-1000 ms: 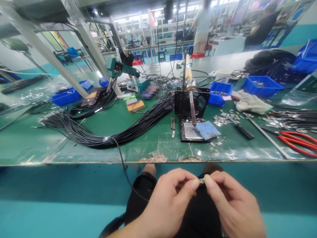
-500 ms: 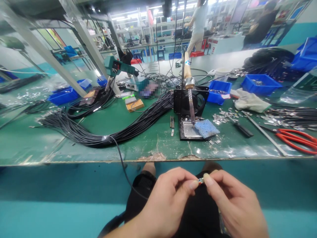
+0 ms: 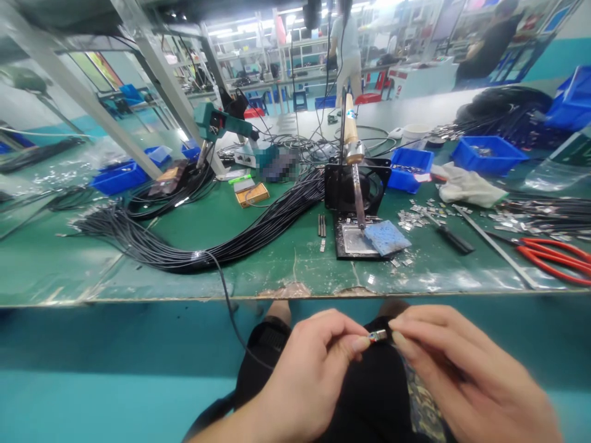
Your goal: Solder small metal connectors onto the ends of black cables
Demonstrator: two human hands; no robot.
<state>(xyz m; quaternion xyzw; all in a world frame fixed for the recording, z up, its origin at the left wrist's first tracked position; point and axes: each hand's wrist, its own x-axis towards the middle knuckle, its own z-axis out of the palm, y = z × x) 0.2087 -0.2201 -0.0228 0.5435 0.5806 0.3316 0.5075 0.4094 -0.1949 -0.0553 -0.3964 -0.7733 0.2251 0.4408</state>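
My left hand (image 3: 309,363) is closed in a pinch on the end of a black cable, with small coloured wires showing at the fingertips. A small silver metal connector (image 3: 379,335) sits at that end and points to the right. The cable (image 3: 225,286) runs from the bench down to my left hand. My right hand (image 3: 462,363) is just right of the connector, apart from it. Its thumb and fingertips are drawn together, with nothing visible in them. Both hands are above my lap, in front of the bench edge.
On the green bench (image 3: 258,271) lies a thick bundle of black cables (image 3: 184,258). A soldering iron (image 3: 355,160) rests in a stand beside a blue sponge (image 3: 386,238). To the right are loose metal connector shells (image 3: 413,218), a black-handled tool (image 3: 455,239), red-handled pliers (image 3: 554,255) and blue bins (image 3: 489,157).
My right hand has let go of the connector and moved right, exposing its metal shell. My left hand holds its place. In the background a person in a light top has shifted left.
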